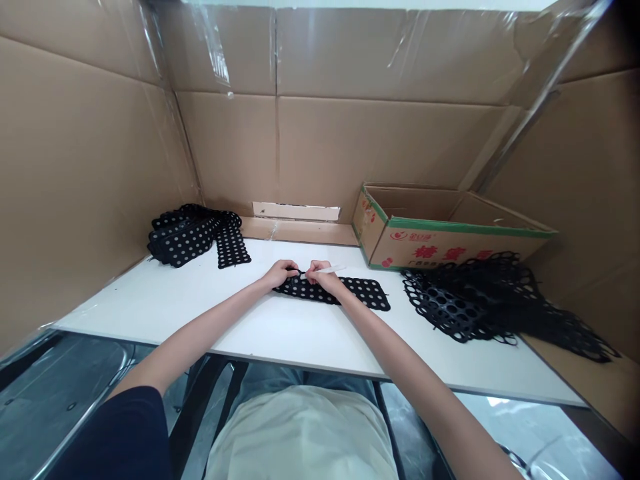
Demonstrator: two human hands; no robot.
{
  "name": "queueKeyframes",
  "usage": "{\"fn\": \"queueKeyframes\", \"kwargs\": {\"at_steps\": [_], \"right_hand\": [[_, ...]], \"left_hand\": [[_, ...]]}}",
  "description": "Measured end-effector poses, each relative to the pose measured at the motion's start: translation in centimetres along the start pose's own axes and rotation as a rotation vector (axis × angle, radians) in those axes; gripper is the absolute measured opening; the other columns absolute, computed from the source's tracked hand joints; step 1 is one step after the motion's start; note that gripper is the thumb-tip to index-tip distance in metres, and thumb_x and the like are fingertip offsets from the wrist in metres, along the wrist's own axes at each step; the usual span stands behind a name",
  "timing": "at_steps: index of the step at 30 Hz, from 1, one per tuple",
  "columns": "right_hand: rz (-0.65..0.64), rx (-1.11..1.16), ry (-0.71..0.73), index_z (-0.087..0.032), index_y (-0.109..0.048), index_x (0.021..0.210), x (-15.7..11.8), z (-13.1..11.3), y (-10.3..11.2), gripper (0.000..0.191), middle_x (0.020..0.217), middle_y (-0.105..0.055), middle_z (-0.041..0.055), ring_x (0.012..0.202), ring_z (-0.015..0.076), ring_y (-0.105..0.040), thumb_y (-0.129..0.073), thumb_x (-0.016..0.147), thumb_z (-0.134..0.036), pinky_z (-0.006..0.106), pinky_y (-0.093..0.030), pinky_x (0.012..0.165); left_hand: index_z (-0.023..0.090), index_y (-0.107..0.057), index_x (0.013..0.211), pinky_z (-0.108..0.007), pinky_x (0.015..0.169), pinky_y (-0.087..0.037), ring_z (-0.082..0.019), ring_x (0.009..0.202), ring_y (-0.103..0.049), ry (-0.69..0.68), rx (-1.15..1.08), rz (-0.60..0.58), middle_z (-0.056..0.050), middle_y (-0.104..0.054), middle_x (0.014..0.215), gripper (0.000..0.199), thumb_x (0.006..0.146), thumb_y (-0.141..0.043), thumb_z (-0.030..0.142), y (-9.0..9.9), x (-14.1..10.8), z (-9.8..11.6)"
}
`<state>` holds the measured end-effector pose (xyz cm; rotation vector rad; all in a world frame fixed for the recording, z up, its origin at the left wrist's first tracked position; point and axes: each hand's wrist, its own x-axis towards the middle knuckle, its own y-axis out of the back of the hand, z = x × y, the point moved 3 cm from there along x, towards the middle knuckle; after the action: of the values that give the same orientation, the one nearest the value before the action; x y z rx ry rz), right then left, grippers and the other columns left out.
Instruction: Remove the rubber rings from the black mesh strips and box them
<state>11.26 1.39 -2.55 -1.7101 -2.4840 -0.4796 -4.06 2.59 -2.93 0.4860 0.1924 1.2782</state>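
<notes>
Black rubber mat (363, 294): 1 long strip with rows of round holes, lying flat on the white tabletop (200, 313), directly under and just right of the 2 hands.

Left hand (281, 273): resting at the mat's far edge, fingers curled inward toward a small black tab (301, 272) of rubber; whether that tab is actually pinched, I cannot tell.

Right hand (320, 277): fingers closed around a slender white stick (331, 269), which points away to the right above the mat; the hand sits just beside the left hand, nearly touching it.

Left side of table: a stacked pile of black perforated mats (187, 235) near the back corner, with 1 separate black strip (233, 248) overlapping its right edge.

Right side of table: a loose, tangled heap of black mats (463, 308) spreading over the tabletop and past its right end, well apart from the hands.

Back of table: an open cardboard box (453, 248) with green trim and red printed characters, standing behind the heap and touching it.

Surroundings: brown cardboard walls (85, 160) enclose the table on 3 sides, with clear tape (215, 47) along the upper seams.

Person: a pale top (303, 433) shows below the table edge, with a dark navy sleeve (117, 433) on the left arm.
</notes>
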Motion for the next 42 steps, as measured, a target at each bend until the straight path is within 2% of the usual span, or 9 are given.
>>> {"fn": "queueKeyframes", "kwargs": {"at_steps": [3, 7, 10, 12, 16, 20, 27, 32, 42], "right_hand": [[0.006, 0.06, 0.001, -0.018, -0.046, 0.05, -0.1, -0.3, 0.1, 0.009, 0.042, -0.046, -0.0055, 0.043, 0.0081, -0.041, -0.051, 0.058, -0.016, 0.022, -0.029, 0.045], [0.067, 0.214, -0.013, -0.018, -0.041, 0.048, -0.4, -0.7, 0.6, 0.016, 0.037, -0.041, -0.0066, 0.038, 0.0068, -0.036, -0.052, 0.059, -0.018, 0.022, -0.024, 0.042], [0.087, 0.219, -0.013, -0.018, -0.043, 0.049, -0.6, -0.8, 0.9, 0.015, 0.039, -0.043, -0.0062, 0.039, 0.0072, -0.037, -0.054, 0.059, -0.018, 0.022, -0.025, 0.043], [0.082, 0.188, -0.01, -0.018, -0.046, 0.052, -0.7, -0.8, 0.9, 0.012, 0.041, -0.046, -0.0057, 0.041, 0.0076, -0.039, -0.055, 0.06, -0.018, 0.022, -0.026, 0.043], [0.068, 0.148, -0.001, -0.018, -0.049, 0.055, -0.6, -0.6, 0.9, 0.009, 0.042, -0.048, -0.0057, 0.041, 0.0081, -0.041, -0.056, 0.06, -0.018, 0.022, -0.029, 0.044], [0.045, 0.136, 0.011, -0.017, -0.051, 0.057, -0.5, -0.4, 0.8, 0.008, 0.044, -0.05, -0.0054, 0.043, 0.0087, -0.045, -0.059, 0.061, -0.019, 0.022, -0.031, 0.045], [0.014, 0.129, 0.039, -0.016, -0.054, 0.061, -0.5, -0.2, 0.9, 0.01, 0.047, -0.052, -0.0049, 0.045, 0.009, -0.048, -0.061, 0.062, -0.023, 0.022, -0.035, 0.047], [0.004, 0.1, 0.069, -0.016, -0.055, 0.062, -0.7, -0.3, 1.0, 0.011, 0.049, -0.053, -0.0042, 0.046, 0.0097, -0.049, -0.063, 0.062, -0.024, 0.022, -0.037, 0.049], [-0.028, 0.001, 0.093, -0.017, -0.055, 0.063, -1.1, -1.1, 0.8, 0.012, 0.055, -0.055, -0.0033, 0.05, 0.0103, -0.051, -0.063, 0.063, -0.026, 0.023, -0.039, 0.052]], "left_hand": [[0.014, -0.058, 0.072, -0.03, 0.079, -0.04, -0.015, 0.074, -0.054, -0.009, 0.034, -0.03, 0.0, -0.061, 0.072, 0.013, 0.063, -0.057, 0.024, 0.5, 0.0, 0.4], [0.013, -0.059, 0.074, -0.027, 0.07, -0.041, -0.015, 0.07, -0.054, 0.001, 0.129, -0.188, -0.001, -0.061, 0.072, 0.017, 0.063, -0.058, 0.026, 1.8, -0.1, 1.0], [0.014, -0.062, 0.081, -0.026, 0.069, -0.041, -0.015, 0.072, -0.055, -0.026, 0.212, -0.313, -0.002, -0.062, 0.076, 0.022, 0.064, -0.058, 0.027, 2.6, -0.6, 1.4], [0.014, -0.062, 0.085, -0.026, 0.07, -0.042, -0.015, 0.073, -0.055, -0.053, 0.249, -0.347, -0.003, -0.063, 0.079, 0.025, 0.067, -0.057, 0.03, 2.7, -0.9, 1.6], [0.014, -0.061, 0.079, -0.027, 0.069, -0.042, -0.015, 0.07, -0.054, -0.061, 0.279, -0.23, -0.003, -0.063, 0.074, 0.025, 0.069, -0.056, 0.036, 2.0, -1.0, 1.5], [0.014, -0.058, 0.072, -0.028, 0.069, -0.042, -0.014, 0.068, -0.052, -0.091, 0.296, -0.131, -0.001, -0.06, 0.07, 0.019, 0.066, -0.06, 0.032, 1.2, -0.8, 1.0], [0.016, -0.056, 0.074, -0.027, 0.071, -0.04, -0.014, 0.07, -0.051, -0.155, 0.388, -0.122, 0.0, -0.059, 0.073, 0.012, 0.069, -0.054, 0.027, 1.0, -0.9, 1.0], [0.016, -0.057, 0.075, -0.028, 0.07, -0.04, -0.015, 0.071, -0.052, -0.149, 0.449, -0.116, -0.001, -0.06, 0.073, 0.012, 0.07, -0.054, 0.026, 0.9, -1.1, 1.2], [0.014, -0.059, 0.076, -0.027, 0.069, -0.04, -0.015, 0.071, -0.053, -0.135, 0.396, -0.106, -0.002, -0.061, 0.074, 0.021, 0.069, -0.059, 0.034, 0.9, -1.1, 1.2]]}}
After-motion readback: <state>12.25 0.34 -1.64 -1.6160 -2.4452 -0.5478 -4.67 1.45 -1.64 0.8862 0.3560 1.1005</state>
